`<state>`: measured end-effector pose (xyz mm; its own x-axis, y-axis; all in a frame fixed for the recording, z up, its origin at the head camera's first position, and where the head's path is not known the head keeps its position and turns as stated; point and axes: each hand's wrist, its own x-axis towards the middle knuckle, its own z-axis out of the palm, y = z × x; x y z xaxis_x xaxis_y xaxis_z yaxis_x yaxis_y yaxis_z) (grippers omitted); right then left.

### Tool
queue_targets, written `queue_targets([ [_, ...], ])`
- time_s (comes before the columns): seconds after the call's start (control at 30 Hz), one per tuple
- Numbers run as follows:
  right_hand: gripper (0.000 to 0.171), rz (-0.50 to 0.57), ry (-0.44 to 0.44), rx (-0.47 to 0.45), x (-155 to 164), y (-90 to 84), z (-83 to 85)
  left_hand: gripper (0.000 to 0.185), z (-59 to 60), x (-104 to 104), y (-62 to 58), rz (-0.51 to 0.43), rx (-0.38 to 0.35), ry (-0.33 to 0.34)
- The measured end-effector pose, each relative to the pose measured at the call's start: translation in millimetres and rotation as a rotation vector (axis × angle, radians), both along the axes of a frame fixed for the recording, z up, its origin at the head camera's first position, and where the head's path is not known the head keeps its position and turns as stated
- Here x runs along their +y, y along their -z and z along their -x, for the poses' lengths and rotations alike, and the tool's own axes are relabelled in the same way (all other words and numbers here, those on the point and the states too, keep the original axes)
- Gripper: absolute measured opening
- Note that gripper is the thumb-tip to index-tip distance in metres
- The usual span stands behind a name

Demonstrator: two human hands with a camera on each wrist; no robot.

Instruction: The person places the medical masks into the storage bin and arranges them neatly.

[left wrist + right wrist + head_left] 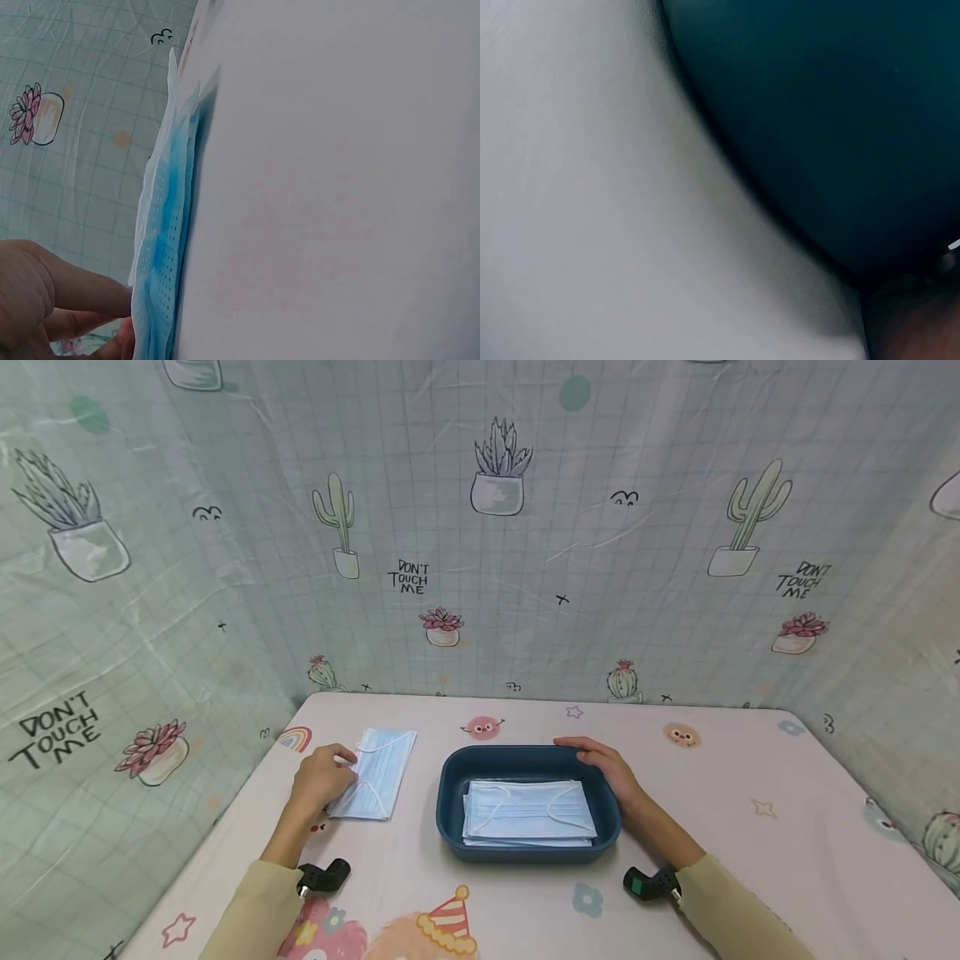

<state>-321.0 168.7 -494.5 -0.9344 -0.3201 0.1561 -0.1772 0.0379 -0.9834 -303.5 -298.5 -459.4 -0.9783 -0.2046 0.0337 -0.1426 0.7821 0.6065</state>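
Observation:
On the left of the table lies a small pile of light blue face masks with white ear loops. My left hand is at its left edge, pinching a mask there with thumb and fingers. In the left wrist view the masks appear edge-on in layers, the thumb against their outer side. A dark blue plastic bin stands mid-table, holding a stack of similar masks laid crosswise. My right hand grips the bin's far right corner at the rim. The bin's wall fills much of the right wrist view.
A pale tablecloth with cartoon prints covers the table. Behind it and at both sides hang curtains printed with cacti. A black wrist device sits on the left wrist, and another on the right.

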Motion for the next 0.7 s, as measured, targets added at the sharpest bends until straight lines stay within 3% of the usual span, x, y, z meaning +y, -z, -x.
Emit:
queue_targets([
  [0.7, 0.045, 0.021, -0.019, -0.010, 1.2, 0.5, -0.3, 0.026, -1.3, -2.9, -2.2, 0.005, 0.050, -0.050],
])
